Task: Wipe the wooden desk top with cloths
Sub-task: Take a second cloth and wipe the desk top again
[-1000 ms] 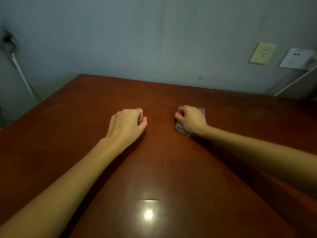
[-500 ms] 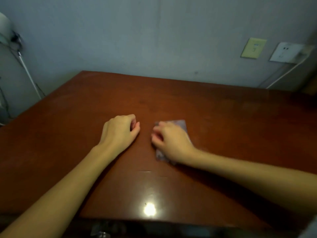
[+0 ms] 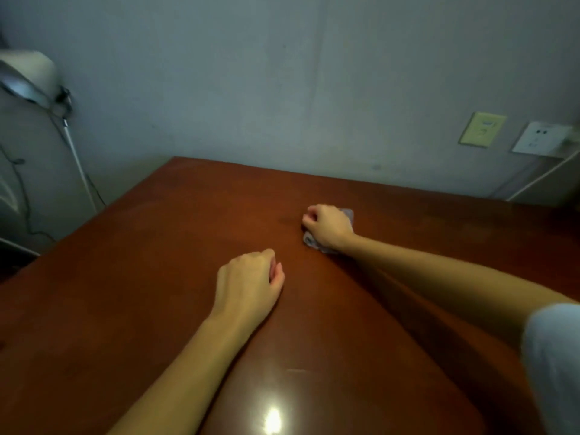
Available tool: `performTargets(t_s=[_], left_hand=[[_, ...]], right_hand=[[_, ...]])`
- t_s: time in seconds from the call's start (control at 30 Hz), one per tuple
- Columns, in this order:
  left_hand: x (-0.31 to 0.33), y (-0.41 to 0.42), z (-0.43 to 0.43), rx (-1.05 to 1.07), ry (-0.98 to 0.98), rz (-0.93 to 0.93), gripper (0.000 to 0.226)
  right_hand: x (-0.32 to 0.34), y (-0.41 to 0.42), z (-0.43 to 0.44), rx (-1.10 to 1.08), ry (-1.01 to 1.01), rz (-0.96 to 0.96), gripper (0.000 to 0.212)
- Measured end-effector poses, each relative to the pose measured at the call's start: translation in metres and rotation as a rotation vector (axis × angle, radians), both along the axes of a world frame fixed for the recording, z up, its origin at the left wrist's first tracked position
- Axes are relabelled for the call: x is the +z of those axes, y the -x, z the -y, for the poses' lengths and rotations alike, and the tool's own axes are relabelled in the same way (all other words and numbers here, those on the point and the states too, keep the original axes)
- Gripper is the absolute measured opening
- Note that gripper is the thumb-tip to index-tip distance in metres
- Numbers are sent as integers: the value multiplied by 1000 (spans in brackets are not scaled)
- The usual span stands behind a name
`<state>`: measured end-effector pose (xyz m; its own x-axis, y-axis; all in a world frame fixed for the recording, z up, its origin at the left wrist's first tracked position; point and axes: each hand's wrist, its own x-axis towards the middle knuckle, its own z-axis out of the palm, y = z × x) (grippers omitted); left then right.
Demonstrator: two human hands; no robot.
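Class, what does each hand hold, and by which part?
Right hand grips the cloth mid-sheet against the desk; left hand, curled, shows nothing held.

Left hand fisted; right hand curled, outstretched.

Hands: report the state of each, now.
Left hand: closed, fingers curled, nothing visible in it, resting on the desk.
Right hand: closed on the cloth, pressing it to the desk.

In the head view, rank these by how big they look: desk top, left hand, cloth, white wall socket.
1. desk top
2. left hand
3. cloth and white wall socket: about alike; the right hand hides most of the cloth.
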<state>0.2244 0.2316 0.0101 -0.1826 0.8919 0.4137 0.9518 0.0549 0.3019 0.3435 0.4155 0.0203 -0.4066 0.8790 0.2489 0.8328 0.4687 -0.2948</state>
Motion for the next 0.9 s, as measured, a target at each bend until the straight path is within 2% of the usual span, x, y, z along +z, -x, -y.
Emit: performTargets(t_s=[0.13, 0.27, 0.33, 0.47, 0.57, 0.63, 0.7, 0.9], left_hand=[[2, 1, -5, 51, -12, 13, 26], [11, 15, -3, 183, -66, 63, 27], [13, 28, -1, 272, -109, 116, 27], [10, 38, -1, 358, -74, 193, 27], [5, 38, 0, 369, -45, 201, 27], [3, 38, 0, 350, -19, 166, 28], [2, 37, 0, 330, 2, 131, 28], [0, 38, -2, 316, -9, 95, 28]], right_hand=[[4, 48, -55, -64, 1, 36, 23], [1, 72, -44, 29, -28, 74, 27], [-2, 68, -12, 227, -69, 90, 22], [-6, 39, 82, 807, -96, 43, 19], [-2, 1, 124, 1037, -25, 52, 26], [1, -19, 117, 1037, 21, 56, 28], [1, -25, 85, 938, 16, 93, 25], [0, 10, -35, 392, 14, 19, 29]])
